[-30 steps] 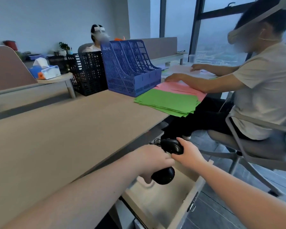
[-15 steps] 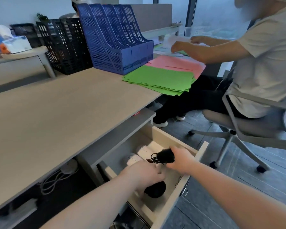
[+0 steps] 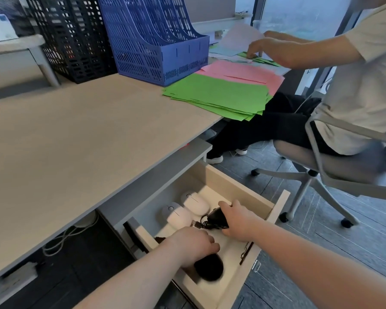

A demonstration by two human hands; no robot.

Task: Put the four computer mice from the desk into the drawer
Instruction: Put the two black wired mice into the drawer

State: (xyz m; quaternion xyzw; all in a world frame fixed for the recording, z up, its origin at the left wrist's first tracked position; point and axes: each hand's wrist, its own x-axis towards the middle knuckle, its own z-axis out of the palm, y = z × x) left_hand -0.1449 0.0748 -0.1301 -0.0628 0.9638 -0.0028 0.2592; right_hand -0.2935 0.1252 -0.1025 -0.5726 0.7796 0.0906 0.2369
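Observation:
The light wooden drawer stands pulled out under the desk. Two white mice lie side by side at its back. My left hand is inside the drawer, closed over a round black mouse near the front. My right hand grips a black wired mouse with its coiled cable and plug hanging out to the left, just above the drawer's middle.
A blue file rack and a black mesh rack stand at the desk's back. Green papers and pink papers lie at its right. Another person on a swivel chair sits right of the drawer. Cables hang under the desk.
Both hands have dropped from desk-edge height into the open drawer, each carrying a black mouse. My view has tilted down, so the two white mice now show.

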